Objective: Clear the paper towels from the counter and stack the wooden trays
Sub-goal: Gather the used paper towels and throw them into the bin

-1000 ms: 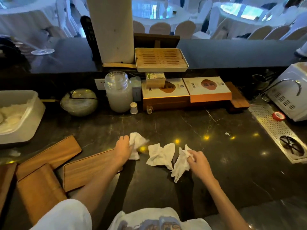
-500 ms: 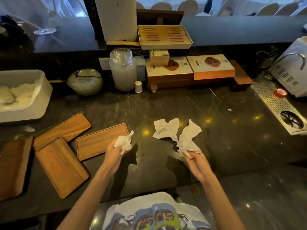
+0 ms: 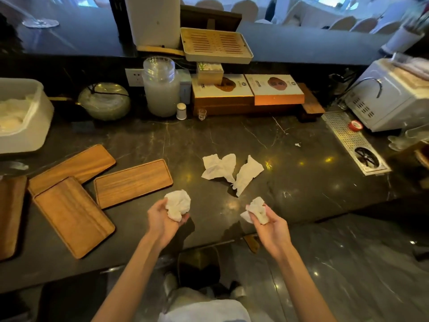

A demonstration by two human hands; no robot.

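Note:
My left hand (image 3: 165, 220) grips a crumpled white paper towel (image 3: 177, 204) above the counter's front edge. My right hand (image 3: 269, 225) holds another scrunched paper towel (image 3: 256, 210). Two more loose paper towels lie on the dark counter, one (image 3: 217, 167) beside the other (image 3: 248, 174), just beyond my hands. Several wooden trays lie flat to the left: one (image 3: 133, 182) nearest my left hand, one (image 3: 73, 216) in front overlapping another (image 3: 74, 165) behind it, and a darker one (image 3: 10, 214) at the left edge.
A white bin (image 3: 23, 117) stands at the far left. Along the back are a round ceramic pot (image 3: 104, 101), a glass jar (image 3: 161, 88), stacked boxes (image 3: 247, 91) and a slatted tray (image 3: 216, 45). A metal drain grate (image 3: 355, 145) and white machine (image 3: 392, 96) sit right.
Both hands pulled back toward me, each lifting a paper towel off the counter. The right hand now holds a small scrunched piece while a long towel lies back on the counter.

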